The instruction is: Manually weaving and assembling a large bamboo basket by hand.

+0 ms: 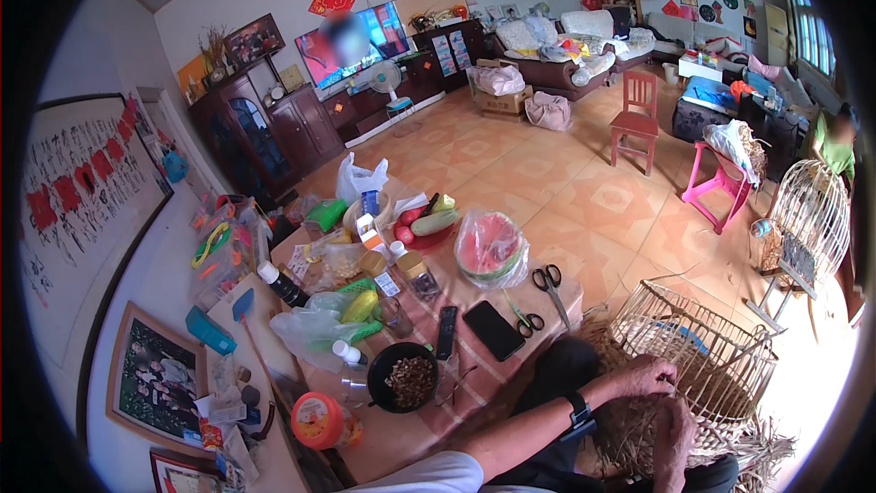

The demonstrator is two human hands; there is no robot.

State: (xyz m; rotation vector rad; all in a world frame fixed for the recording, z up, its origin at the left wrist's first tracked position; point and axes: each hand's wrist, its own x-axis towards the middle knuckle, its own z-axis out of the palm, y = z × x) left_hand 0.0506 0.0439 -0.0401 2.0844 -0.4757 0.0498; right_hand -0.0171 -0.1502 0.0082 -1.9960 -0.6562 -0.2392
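A half-woven basket [698, 347] stands at the lower right, its upper part an open frame of pale rods and its lower part wrapped in dry plant fibre. My left hand [643, 377], with a dark watch on the wrist, reaches to the near side of the frame, fingers bent together. Just below it my right hand [673, 436] is closed, fingertips close to the left ones. Both seem to pinch a strand of dry fibre, though the strand is hardly visible between the fingers. Loose dry strands [771, 443] spread around the basket's base.
Left of me a table holds large scissors [550, 292], small scissors [527, 321], a phone [494, 330], a remote [446, 332], a black bowl of nuts or seeds [406, 378] and wrapped watermelon [491, 251]. Beyond are a pink stool [716, 187], a red chair [636, 119] and another person [832, 141] beside a rod frame [810, 219].
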